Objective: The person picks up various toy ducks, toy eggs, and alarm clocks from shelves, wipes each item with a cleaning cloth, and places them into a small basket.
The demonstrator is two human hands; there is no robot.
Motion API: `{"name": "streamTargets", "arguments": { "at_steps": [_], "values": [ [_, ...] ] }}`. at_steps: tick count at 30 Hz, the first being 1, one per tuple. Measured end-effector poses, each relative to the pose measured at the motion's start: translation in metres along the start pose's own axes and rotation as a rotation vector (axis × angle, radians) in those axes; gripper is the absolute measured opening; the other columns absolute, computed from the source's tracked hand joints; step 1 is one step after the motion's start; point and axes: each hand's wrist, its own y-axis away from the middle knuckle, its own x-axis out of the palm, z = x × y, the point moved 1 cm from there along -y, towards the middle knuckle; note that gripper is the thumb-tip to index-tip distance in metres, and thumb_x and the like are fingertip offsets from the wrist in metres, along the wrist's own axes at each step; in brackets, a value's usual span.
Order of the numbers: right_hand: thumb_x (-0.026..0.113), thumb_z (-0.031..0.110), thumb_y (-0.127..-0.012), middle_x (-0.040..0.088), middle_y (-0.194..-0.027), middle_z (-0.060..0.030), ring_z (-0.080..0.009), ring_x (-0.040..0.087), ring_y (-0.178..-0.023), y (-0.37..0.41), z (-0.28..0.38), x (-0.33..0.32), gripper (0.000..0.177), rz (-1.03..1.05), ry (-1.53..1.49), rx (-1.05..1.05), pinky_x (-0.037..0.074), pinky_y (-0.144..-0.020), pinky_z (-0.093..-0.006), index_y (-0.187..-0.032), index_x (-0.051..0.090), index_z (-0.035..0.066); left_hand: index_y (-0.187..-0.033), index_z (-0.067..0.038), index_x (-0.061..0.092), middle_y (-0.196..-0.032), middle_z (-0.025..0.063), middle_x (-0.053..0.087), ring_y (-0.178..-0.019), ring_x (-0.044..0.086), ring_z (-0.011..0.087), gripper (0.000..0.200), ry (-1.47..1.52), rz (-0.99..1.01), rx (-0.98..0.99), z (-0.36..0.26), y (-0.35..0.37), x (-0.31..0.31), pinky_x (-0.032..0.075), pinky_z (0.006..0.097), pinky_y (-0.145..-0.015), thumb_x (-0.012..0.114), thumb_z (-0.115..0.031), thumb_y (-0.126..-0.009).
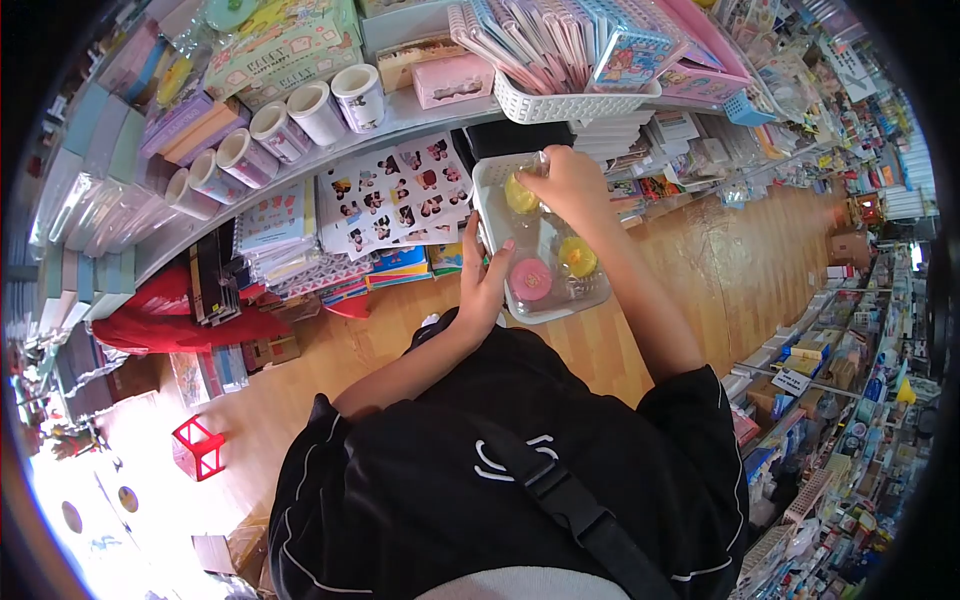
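Left of the L hand [480, 278], v. near: white sheet printed w/ small figures [395, 195] on a lower shelf, w/ a stack of spiral-bound notebooks [275, 235] past it. Up & left, on the grey shelf [408, 108], a row of white cylindrical cups w/ printed sides [318, 112]. Beyond the R hand [570, 190], white lattice plastic basket [575, 106] full of pink & blue booklets [545, 55]; a flat black item [515, 136] sits just behind, partly hidden by the tray. Brown wood-look floor [690, 260] below & right of the R hand. White plastic tray [555, 303] is btwn both hands, over the floor, tilted; inside, under clear plastic: upper yellow round item [521, 194], lower yellow round item [577, 257], pink round item [531, 279]. R hand & forearm block part of the tray's upper R corner. L hand: clamped on the tray's L side, thumb inside, fingers outside. R hand: curled over the tray's far end, thumb at the upper yellow round item; can't tell if thumb & fingers are closed on it.
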Motion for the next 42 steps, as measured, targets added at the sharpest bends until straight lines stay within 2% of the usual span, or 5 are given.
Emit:
{"name": "streamTargets", "arguments": {
  "at_steps": [10,12,24,40,42],
  "values": [
    [0.069,0.037,-0.062,0.058,-0.078,-0.014,-0.0318,0.056,-0.075,0.023,-0.016,-0.044,0.044,-0.317,0.116,-0.13,0.044,-0.066,-0.0389,-0.085,0.055,0.002,-0.131,-0.001,0.012,-0.118,0.0151,0.04,-0.106,0.041,0.0183,0.059,0.059,-0.058,-0.076,0.001,-0.001,-0.002,0.034,0.0289,-0.089,0.046,-0.013,-0.085],
    [0.07,0.02,-0.058,0.054,-0.089,-0.0123,-0.0273,0.051,-0.086,0.037,-0.019,-0.061,0.043,0.168,0.24,-0.287,0.042,-0.074,-0.0347,-0.094,0.055,0.003,-0.131,-0.001,0.012,-0.118,0.0148,0.04,-0.106,0.041,0.0182,0.059,0.063,-0.065,-0.071,0.0,-0.002,-0.002,0.033,0.0289,-0.09,0.046,-0.013,-0.085],
    [0.067,0.012,-0.055,0.048,-0.104,-0.0087,-0.0259,0.038,-0.109,0.072,-0.039,-0.028,0.041,0.094,0.502,-0.683,0.03,-0.089,-0.0368,-0.093,0.055,0.006,-0.132,-0.001,0.011,-0.12,0.0149,0.038,-0.108,0.039,0.0187,0.059,0.033,-0.05,-0.045,0.0,-0.002,0.001,0.031,0.0292,-0.091,0.045,-0.011,-0.085],
    [0.07,0.016,-0.053,0.049,-0.087,-0.0051,-0.0211,0.044,-0.088,0.018,0.015,0.0,0.037,-0.058,0.35,-0.73,0.034,-0.075,-0.0328,-0.085,0.055,0.007,-0.133,-0.002,0.006,-0.119,0.0142,0.038,-0.107,0.039,0.0172,0.063,-0.013,0.022,-0.036,-0.009,0.01,0.003,0.03,0.0289,-0.091,0.043,-0.026,-0.089],
    [0.061,0.012,-0.059,0.051,-0.078,-0.0051,-0.0198,0.046,-0.081,0.017,0.016,0.006,0.017,-0.195,0.334,-0.859,0.034,-0.069,-0.0324,-0.074,0.055,0.007,-0.133,-0.003,0.007,-0.119,0.0141,0.039,-0.106,0.039,0.0173,0.062,0.022,0.006,-0.043,-0.008,0.01,0.0,0.031,0.029,-0.091,0.043,-0.026,-0.089]
  ]
}}
